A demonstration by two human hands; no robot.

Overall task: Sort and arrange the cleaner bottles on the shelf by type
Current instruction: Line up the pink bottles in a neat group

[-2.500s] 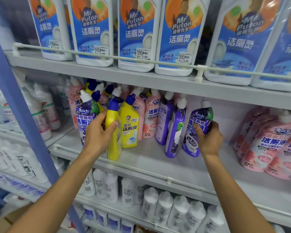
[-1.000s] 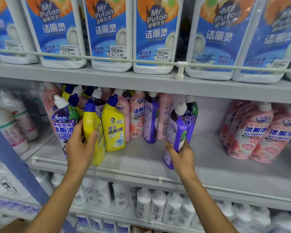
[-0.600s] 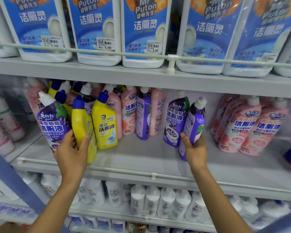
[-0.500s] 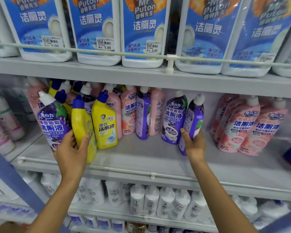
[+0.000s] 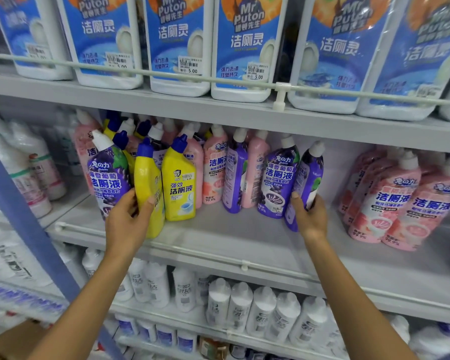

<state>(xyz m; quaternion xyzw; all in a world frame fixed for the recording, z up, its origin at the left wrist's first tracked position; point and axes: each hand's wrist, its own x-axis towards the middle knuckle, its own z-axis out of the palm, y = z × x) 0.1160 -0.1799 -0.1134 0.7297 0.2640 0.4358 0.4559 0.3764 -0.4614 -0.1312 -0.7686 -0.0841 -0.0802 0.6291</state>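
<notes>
Nearest the viewer, two bare forearms reach up to the middle shelf (image 5: 244, 237). The left hand (image 5: 126, 224) is wrapped around a yellow toilet-cleaner bottle (image 5: 147, 188) with a blue cap, held at the shelf's front edge; the bottle rises at twelve o'clock from the palm, apparently to join the second yellow bottle (image 5: 178, 185) touching it at three o'clock. The right hand (image 5: 309, 219) grips the lower body of a purple grape-scented bottle (image 5: 308, 178), tilted, just beside its purple twin (image 5: 277, 180) at nine o'clock. Farther back, pink and purple bottles stand mixed; their order is blurred.
</notes>
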